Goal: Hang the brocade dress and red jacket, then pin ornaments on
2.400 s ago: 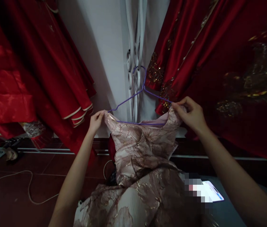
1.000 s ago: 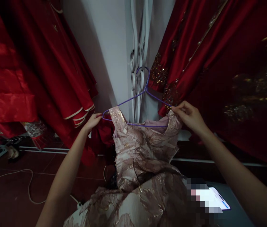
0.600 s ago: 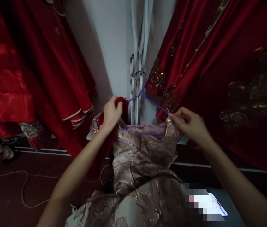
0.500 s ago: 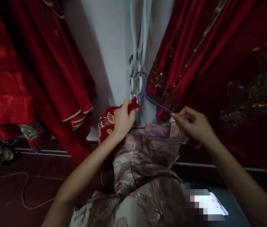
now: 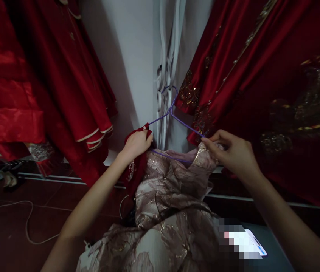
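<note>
A purple wire hanger hangs by its hook from white scrolled metalwork in the middle. My left hand is closed on a dark red garment with pearl and bead trim, at the hanger's left arm. Across from it, my right hand pinches the right end of the hanger, by the shoulder of a pink-and-gold brocade dress. That dress drapes below the hanger's bottom bar and spreads toward me. My left fingertips are partly hidden by the red cloth.
Red gowns hang on the left and right, close to my hands. White scrolled metalwork stands against the pale wall. A lit phone, partly pixelated, lies at lower right. A pale cable runs over the dark tiled floor.
My left hand has moved left and slightly down with the red garment, baring more of the hanger's left arm. My right hand stays at the hanger's right end.
</note>
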A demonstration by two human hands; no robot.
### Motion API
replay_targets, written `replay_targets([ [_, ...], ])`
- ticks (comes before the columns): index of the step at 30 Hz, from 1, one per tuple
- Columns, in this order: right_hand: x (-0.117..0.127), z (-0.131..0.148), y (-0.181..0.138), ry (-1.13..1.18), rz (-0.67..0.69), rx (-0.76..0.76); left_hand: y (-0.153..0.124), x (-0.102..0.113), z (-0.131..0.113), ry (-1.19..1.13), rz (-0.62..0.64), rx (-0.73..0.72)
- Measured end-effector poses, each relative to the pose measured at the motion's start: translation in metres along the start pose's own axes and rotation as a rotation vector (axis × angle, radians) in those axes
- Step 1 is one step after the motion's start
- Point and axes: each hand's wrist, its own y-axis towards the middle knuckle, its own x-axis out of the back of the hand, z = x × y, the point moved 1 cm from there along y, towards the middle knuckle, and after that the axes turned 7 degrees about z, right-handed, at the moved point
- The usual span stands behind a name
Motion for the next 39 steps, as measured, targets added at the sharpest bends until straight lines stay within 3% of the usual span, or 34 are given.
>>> replay_targets([
  [3,0.004,0.002,-0.002,-0.023,0.012,0.015,0.007,-0.003,-0.012,-0.16,-0.038,-0.112],
  [7,0.009,0.003,-0.001,-0.013,0.016,0.018,0.002,0.004,-0.018,-0.447,0.008,-0.37],
  [13,0.002,0.01,-0.002,0.016,0.074,0.024,0.001,0.021,-0.021,-0.847,-0.147,-0.364],
  [17,0.003,0.011,-0.005,-0.014,0.023,0.057,0.005,0.024,-0.039,-0.828,-0.048,-0.477],
  [19,0.003,0.004,-0.002,0.026,0.008,0.055,0.005,0.03,-0.036,-0.755,-0.005,-0.494],
  [24,-0.015,-0.028,0.025,0.197,-0.028,-0.038,0.001,0.045,0.012,-0.424,0.088,-0.447],
  [27,-0.033,-0.049,0.05,0.25,0.002,-0.054,0.009,0.043,0.04,-0.347,0.131,-0.361],
  [30,-0.04,-0.064,0.072,0.277,0.174,-0.092,0.024,0.032,0.05,-0.299,0.328,-0.366],
  [32,-0.037,-0.064,0.083,0.312,0.438,-0.118,0.032,0.025,0.049,-0.263,0.412,-0.375],
  [36,-0.029,-0.028,0.089,0.298,1.04,-0.019,0.035,0.024,0.041,-0.27,0.403,-0.403],
  [39,-0.036,0.012,0.088,0.351,1.172,0.05,0.026,0.029,0.037,-0.334,0.314,-0.44],
])
